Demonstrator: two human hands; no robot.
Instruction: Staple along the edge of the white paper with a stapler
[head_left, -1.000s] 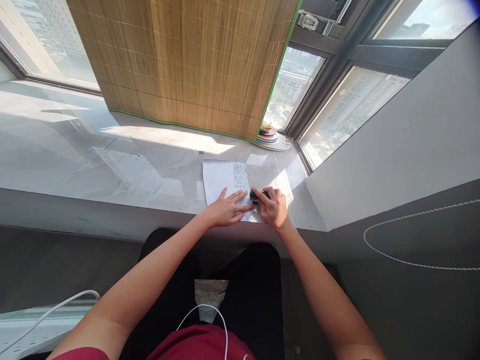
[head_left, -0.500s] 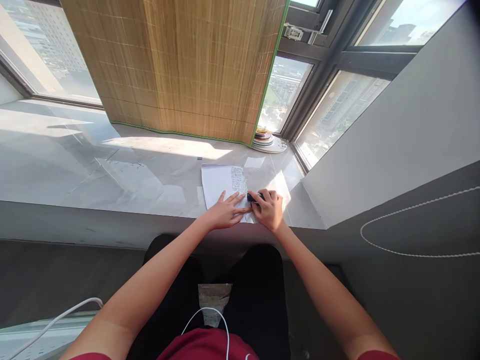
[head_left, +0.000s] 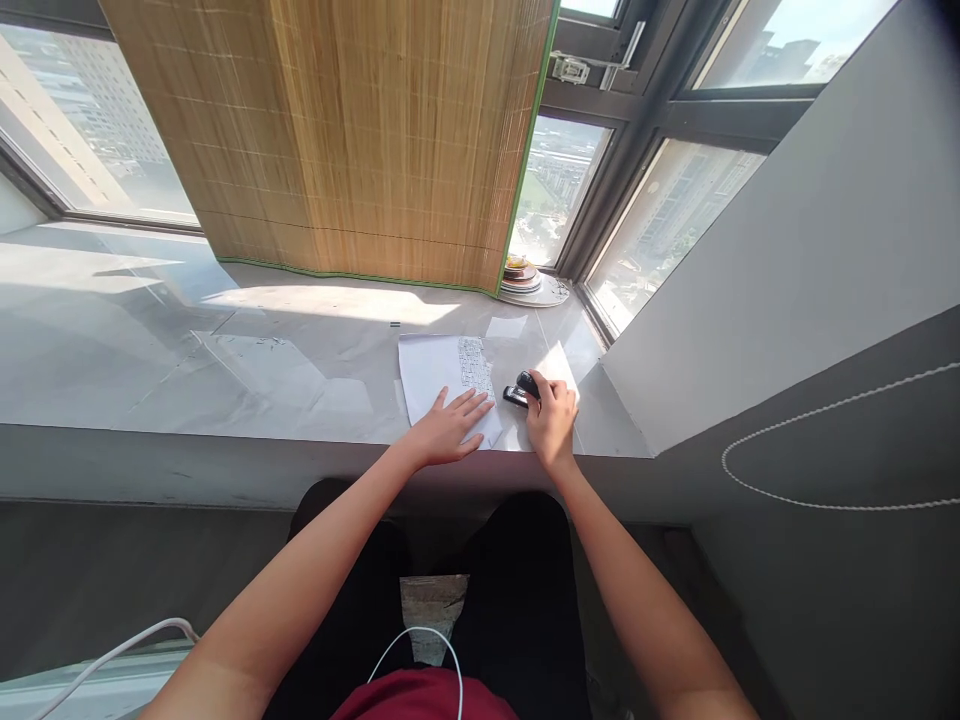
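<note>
White paper (head_left: 429, 372) with dense dark writing on its upper right part lies on the marble-look sill near the front edge. My left hand (head_left: 448, 428) rests flat on the paper's lower part, fingers spread, holding nothing. Just right of the paper, my right hand (head_left: 552, 415) is wrapped round a black stapler (head_left: 516, 396). The stapler's jaws point left and stand apart from each other, with a gap between them and the paper's right edge. My palm hides its rear end.
A bamboo blind (head_left: 352, 150) hangs over the window behind the sill (head_left: 225, 380). Stacked plates (head_left: 525, 284) stand in the back right corner. A beaded cord (head_left: 787, 500) loops at the right. A white cable crosses my lap.
My right hand has moved right with the stapler, away from the paper's edge and my left fingertips. The stapler's jaws now show apart. My left hand stays on the paper.
</note>
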